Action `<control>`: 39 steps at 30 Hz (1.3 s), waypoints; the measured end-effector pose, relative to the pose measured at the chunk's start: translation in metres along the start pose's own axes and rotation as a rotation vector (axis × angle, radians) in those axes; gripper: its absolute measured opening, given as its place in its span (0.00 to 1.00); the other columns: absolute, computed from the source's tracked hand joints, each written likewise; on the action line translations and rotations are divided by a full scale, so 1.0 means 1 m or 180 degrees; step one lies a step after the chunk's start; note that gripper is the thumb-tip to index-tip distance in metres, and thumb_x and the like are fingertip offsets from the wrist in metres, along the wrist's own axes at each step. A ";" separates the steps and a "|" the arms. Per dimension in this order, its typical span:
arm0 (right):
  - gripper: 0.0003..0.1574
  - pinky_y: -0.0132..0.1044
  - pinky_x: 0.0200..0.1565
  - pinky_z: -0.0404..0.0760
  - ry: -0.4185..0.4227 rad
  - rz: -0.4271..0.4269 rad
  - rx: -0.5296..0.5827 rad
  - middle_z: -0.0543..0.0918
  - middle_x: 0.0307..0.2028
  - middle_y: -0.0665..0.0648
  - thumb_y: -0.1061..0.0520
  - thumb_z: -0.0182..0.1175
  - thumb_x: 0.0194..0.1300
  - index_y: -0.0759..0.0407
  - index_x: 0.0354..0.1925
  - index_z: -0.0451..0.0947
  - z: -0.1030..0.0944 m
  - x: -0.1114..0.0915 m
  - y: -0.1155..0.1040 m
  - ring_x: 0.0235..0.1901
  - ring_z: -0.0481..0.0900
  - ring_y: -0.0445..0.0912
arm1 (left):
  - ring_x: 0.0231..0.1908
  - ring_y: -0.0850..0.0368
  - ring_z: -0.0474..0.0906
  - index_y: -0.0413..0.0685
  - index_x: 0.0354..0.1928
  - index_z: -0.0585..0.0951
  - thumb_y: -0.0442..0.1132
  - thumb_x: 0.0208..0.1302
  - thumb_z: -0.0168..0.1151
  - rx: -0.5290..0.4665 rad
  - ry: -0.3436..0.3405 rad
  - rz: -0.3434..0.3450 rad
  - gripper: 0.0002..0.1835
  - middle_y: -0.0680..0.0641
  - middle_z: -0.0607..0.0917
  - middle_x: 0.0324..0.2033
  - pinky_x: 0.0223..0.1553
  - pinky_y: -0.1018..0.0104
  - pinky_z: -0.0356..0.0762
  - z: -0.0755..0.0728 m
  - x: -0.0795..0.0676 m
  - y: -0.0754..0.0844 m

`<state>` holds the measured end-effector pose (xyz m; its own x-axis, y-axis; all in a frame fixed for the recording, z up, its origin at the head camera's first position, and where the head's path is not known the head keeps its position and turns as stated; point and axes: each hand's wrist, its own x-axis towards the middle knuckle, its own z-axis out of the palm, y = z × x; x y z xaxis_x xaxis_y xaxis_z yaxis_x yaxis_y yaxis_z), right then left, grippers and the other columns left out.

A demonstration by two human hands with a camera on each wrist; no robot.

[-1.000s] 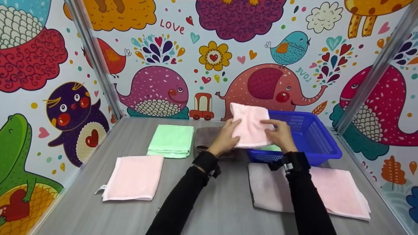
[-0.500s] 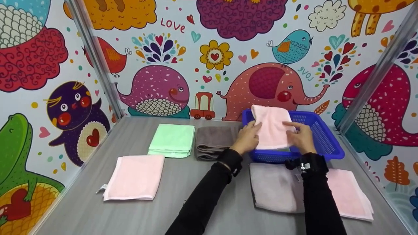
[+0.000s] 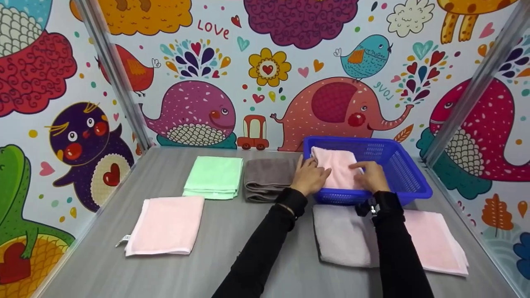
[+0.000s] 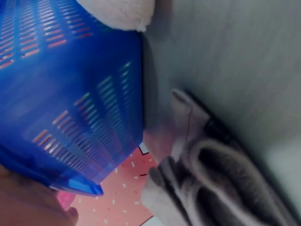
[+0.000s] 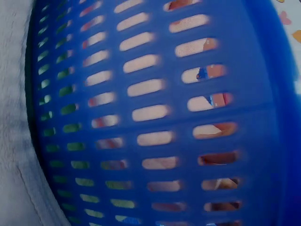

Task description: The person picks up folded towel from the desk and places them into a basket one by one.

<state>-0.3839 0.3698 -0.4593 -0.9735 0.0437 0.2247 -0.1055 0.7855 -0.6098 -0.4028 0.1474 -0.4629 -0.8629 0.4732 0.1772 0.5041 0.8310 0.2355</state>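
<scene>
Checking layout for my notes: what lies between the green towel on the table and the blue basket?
A folded brown towel, seen in the head view.

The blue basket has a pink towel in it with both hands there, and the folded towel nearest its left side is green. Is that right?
The colour is wrong: in the head view, the folded towel nearest the left side of the blue basket is grey-brown. The pink towel is in the basket, with the left hand and right hand there.
</scene>
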 end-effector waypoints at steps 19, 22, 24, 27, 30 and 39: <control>0.29 0.66 0.57 0.77 -0.0976 0.0325 -0.0989 0.83 0.58 0.72 0.51 0.63 0.63 0.66 0.59 0.82 0.002 -0.001 -0.017 0.55 0.82 0.67 | 0.76 0.57 0.60 0.57 0.60 0.86 0.60 0.81 0.38 0.0697 -0.0261 -0.0182 0.30 0.54 0.70 0.74 0.81 0.48 0.39 -0.005 0.002 0.009; 0.30 0.69 0.57 0.76 -0.1083 0.0308 -0.1141 0.82 0.59 0.71 0.52 0.62 0.62 0.65 0.59 0.82 0.002 -0.001 -0.018 0.58 0.80 0.68 | 0.76 0.58 0.60 0.58 0.60 0.86 0.61 0.81 0.37 0.0755 -0.0239 -0.0208 0.30 0.57 0.72 0.73 0.81 0.49 0.42 -0.006 0.001 0.011; 0.31 0.70 0.57 0.75 -0.1122 0.0303 -0.1218 0.82 0.60 0.71 0.53 0.62 0.59 0.64 0.60 0.82 0.002 -0.001 -0.019 0.59 0.79 0.68 | 0.76 0.59 0.60 0.59 0.62 0.85 0.62 0.81 0.35 0.0825 -0.0265 -0.0224 0.31 0.58 0.73 0.73 0.81 0.49 0.42 -0.007 0.001 0.012; 0.33 0.72 0.59 0.73 -0.1167 0.0350 -0.1268 0.81 0.62 0.70 0.53 0.62 0.59 0.63 0.62 0.81 0.002 0.000 -0.019 0.62 0.77 0.69 | 0.77 0.60 0.59 0.61 0.65 0.83 0.62 0.81 0.34 0.0910 -0.0339 -0.0229 0.31 0.59 0.75 0.72 0.81 0.50 0.41 -0.008 0.001 0.013; 0.32 0.71 0.59 0.74 -0.1110 0.0386 -0.1262 0.80 0.62 0.70 0.53 0.62 0.60 0.63 0.62 0.81 0.003 0.000 -0.020 0.62 0.77 0.68 | 0.77 0.60 0.59 0.63 0.66 0.82 0.62 0.81 0.34 0.0912 -0.0357 -0.0207 0.30 0.59 0.76 0.71 0.81 0.50 0.41 -0.006 0.002 0.012; 0.19 0.67 0.46 0.80 0.0176 0.0002 -0.1201 0.87 0.48 0.72 0.59 0.61 0.62 0.64 0.49 0.87 0.008 -0.004 -0.019 0.47 0.85 0.70 | 0.74 0.58 0.65 0.66 0.66 0.81 0.59 0.82 0.38 0.0451 -0.0053 -0.0019 0.26 0.57 0.77 0.69 0.77 0.50 0.58 -0.005 -0.002 0.005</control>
<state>-0.3798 0.3500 -0.4545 -0.9600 0.0694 0.2712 -0.0126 0.9571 -0.2894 -0.3982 0.1487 -0.4571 -0.8670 0.4719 0.1601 0.4898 0.8662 0.0991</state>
